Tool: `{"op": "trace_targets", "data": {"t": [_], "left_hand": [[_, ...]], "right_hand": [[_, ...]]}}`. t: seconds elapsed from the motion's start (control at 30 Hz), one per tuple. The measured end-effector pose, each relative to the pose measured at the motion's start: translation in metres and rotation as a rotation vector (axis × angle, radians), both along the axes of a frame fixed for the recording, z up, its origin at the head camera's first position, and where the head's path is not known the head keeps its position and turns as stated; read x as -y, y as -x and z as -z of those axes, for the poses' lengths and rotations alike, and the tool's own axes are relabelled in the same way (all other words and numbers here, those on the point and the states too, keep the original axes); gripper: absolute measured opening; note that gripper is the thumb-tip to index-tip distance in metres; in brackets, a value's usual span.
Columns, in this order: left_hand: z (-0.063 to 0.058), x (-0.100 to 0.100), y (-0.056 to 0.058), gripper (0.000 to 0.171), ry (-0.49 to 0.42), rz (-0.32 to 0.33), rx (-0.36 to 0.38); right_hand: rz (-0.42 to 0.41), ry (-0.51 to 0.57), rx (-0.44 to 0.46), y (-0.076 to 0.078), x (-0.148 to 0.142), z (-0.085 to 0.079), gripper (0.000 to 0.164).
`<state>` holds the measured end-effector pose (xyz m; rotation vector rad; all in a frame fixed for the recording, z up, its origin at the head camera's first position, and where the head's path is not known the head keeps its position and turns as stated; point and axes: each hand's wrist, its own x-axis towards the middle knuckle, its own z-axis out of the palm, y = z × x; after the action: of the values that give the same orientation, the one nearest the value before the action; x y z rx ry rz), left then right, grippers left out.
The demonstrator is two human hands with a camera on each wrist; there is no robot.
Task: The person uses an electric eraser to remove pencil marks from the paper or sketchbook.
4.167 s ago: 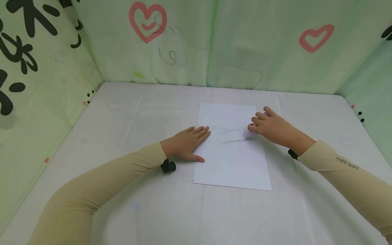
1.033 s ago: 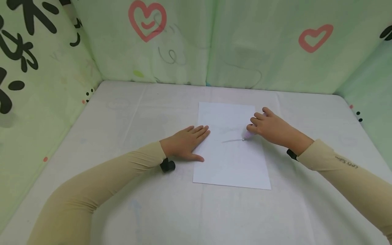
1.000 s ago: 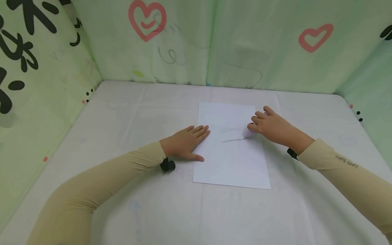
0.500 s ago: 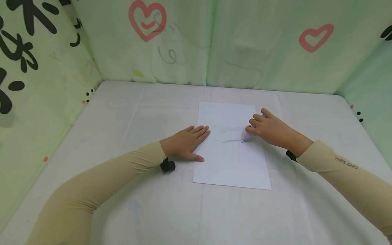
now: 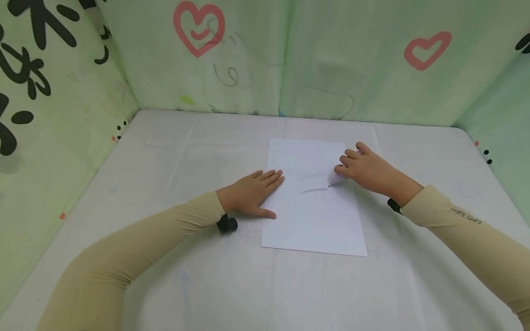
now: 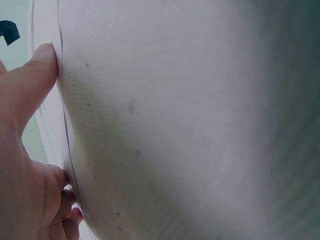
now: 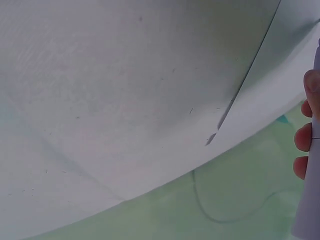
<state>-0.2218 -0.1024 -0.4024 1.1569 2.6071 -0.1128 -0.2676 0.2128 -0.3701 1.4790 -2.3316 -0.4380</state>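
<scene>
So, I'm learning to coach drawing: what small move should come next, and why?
Perhaps guide the pen to the right end of the grey line: the right hand grips the pen, its tip shows just beside that end, and the left hand rests across the left edge of the paper.

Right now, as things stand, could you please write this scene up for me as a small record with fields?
Support: white cloth-covered table
On it: white rectangular paper sheet, lying flat
Left: bare left hand, fingers extended, resting over the paper's left edge
Right: bare right hand, gripping a pale purple pen
Trace: short grey line, left of the pen's tip
Tip contact: cannot tell
Backdrop: pale green printed fabric
</scene>
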Motion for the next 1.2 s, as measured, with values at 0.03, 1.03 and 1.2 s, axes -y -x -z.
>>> {"op": "trace_targets", "data": {"t": [0.03, 1.03, 1.2], "left_hand": [[0.0001, 0.0000, -0.0001, 0.097, -0.002, 0.001, 0.002], [-0.0010, -0.0004, -0.0007, 0.097, -0.003, -0.005, -0.002], [-0.0015, -0.0003, 0.0000, 0.097, -0.002, -0.001, -0.001]], "right_hand": [[-0.003, -0.002, 0.001, 0.0001, -0.0002, 0.0000, 0.036], [-0.009, -0.027, 0.006, 0.0024, 0.0029, -0.0033, 0.034], [-0.015, -0.059, 0.024, 0.0029, 0.0028, -0.0033, 0.034]]}}
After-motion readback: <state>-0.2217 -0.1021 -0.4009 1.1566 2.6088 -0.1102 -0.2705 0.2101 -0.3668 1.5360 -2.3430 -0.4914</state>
